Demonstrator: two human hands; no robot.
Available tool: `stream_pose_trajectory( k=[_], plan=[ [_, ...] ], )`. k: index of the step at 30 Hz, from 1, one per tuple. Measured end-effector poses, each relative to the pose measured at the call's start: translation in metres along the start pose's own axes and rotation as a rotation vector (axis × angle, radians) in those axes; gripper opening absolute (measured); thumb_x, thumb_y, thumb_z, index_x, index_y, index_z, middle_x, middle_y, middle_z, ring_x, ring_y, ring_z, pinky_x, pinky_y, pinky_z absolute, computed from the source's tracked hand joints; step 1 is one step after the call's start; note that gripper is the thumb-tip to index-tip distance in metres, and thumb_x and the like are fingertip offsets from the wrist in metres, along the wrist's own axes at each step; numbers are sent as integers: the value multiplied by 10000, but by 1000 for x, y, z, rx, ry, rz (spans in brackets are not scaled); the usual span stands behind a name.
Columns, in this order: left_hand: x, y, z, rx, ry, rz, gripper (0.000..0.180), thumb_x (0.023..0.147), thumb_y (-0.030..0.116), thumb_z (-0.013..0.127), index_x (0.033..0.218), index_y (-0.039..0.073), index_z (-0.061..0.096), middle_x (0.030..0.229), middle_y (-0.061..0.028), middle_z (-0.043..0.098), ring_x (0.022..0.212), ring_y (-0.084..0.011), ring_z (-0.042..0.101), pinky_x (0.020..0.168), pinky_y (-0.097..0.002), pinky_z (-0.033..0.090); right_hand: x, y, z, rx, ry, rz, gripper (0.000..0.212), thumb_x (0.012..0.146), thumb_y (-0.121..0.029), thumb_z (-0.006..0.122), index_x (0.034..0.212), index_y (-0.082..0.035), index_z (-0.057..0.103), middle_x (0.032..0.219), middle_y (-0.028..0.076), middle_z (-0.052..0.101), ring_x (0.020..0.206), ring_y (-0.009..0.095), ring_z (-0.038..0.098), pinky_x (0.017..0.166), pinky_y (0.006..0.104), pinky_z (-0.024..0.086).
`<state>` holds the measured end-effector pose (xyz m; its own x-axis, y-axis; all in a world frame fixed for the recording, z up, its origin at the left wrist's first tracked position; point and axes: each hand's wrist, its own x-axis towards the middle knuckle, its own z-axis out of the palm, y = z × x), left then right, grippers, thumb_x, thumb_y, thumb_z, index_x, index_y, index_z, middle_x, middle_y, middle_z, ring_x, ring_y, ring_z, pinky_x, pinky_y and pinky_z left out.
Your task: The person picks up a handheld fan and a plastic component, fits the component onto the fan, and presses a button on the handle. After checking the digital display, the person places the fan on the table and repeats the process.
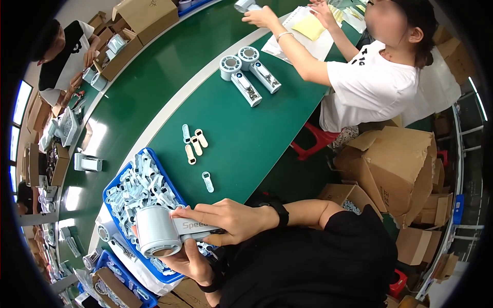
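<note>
Both my hands hold a pale blue handheld device point(159, 231) with a round barrel head and a grey handle. My right hand point(226, 218), with a black watch on its wrist, grips the handle from above. My left hand point(189, 261) cups the device from below, palm up. The device hovers over the near corner of a blue tray point(110, 187) heaped with small pale blue plastic parts.
Several small clip-shaped parts point(194, 143) lie on the green table point(241, 138), with two more of the devices point(249, 74) farther off. A person in a white shirt point(370, 82) works across to the right; another sits at the far left point(64, 56). Cardboard boxes point(400, 164) stand to the right.
</note>
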<state>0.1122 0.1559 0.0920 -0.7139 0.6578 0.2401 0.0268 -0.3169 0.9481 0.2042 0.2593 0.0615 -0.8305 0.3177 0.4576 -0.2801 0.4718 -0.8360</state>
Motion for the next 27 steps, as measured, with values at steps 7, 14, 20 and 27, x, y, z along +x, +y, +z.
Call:
stream_pose_trajectory(
  k=[7,14,20,27],
  plan=[
    [-3,-3,-26,-14,41,-179,831,741,-48,534,1417,53,60,1285,-153,390,1135,-233,454,962,-332,359,5,-11,-4,204,-165,261,728,866,-300,548,1395,13,156,1127,189,489,987,280,545,813,325,456],
    [17,-1,-21,-57,-19,-296,813,765,-92,524,1412,56,54,1290,-112,360,1166,-197,416,966,-337,354,5,-4,-9,230,-84,289,727,839,-231,594,1377,44,190,1351,217,363,1226,300,409,988,338,335],
    [13,3,-24,-93,-4,-330,791,781,-99,519,1404,53,56,1301,-114,345,1171,-196,421,967,-340,359,14,-9,-7,87,-142,253,734,810,-225,621,1359,61,228,1311,231,408,1184,310,456,958,343,370],
    [9,-9,-34,-168,-40,-342,771,808,-67,529,1404,54,56,1295,-116,364,1162,-189,436,948,-329,379,10,-7,-1,121,-109,269,707,811,-195,604,1356,65,236,1315,236,402,1184,298,459,959,340,370]
  ],
)
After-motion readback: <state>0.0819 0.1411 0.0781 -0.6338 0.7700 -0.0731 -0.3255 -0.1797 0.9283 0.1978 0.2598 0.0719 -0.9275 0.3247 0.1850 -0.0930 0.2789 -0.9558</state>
